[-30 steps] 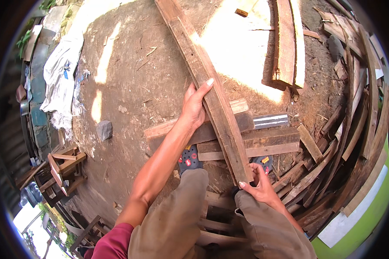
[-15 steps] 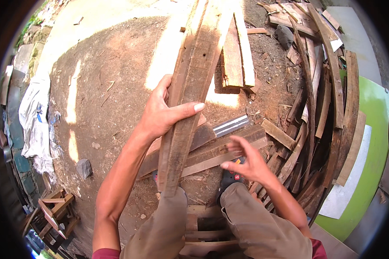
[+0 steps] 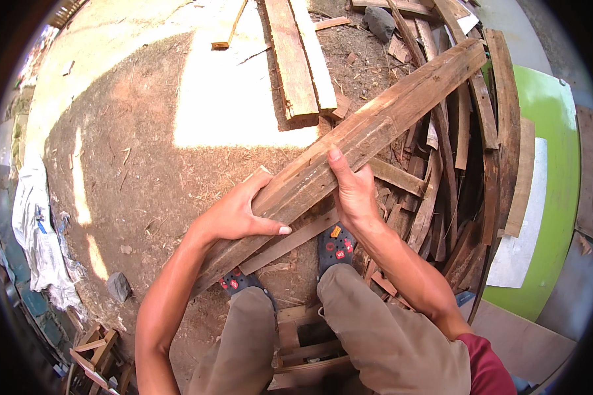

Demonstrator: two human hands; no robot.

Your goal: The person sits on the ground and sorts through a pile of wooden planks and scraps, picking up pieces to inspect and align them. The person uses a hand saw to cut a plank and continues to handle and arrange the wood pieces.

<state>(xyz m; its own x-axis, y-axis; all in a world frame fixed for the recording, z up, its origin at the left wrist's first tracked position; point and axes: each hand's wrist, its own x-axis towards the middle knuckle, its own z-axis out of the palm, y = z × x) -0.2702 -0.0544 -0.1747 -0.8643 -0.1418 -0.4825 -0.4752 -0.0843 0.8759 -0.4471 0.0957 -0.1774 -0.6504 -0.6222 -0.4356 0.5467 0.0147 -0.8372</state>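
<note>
A long, rough wooden beam (image 3: pixel 402 118) lies slantwise across my lap area, its far end up to the right and its near end low on the left. My left hand (image 3: pixel 238 214) grips its lower part, thumb over the top face. Farther up, my right hand (image 3: pixel 356 191) is closed on the near edge with the thumb on top. Beneath the beam another board (image 3: pixel 295 241) shows in part, near my dark clogs (image 3: pixel 337 249). The rest of that board is hidden.
Two thick timbers (image 3: pixel 290 69) lie on the sunlit ground ahead. Old planks (image 3: pixel 505 118) are heaped on the right beside a green panel (image 3: pixel 540 191). A dark stone (image 3: pixel 379 24) sits at the back, another stone (image 3: pixel 118 287) at left, near a white sack (image 3: pixel 36 224).
The beam has swung from nearly lengthwise to a slant toward the right. My right hand, free before, has taken hold of it. The view has shifted to the right.
</note>
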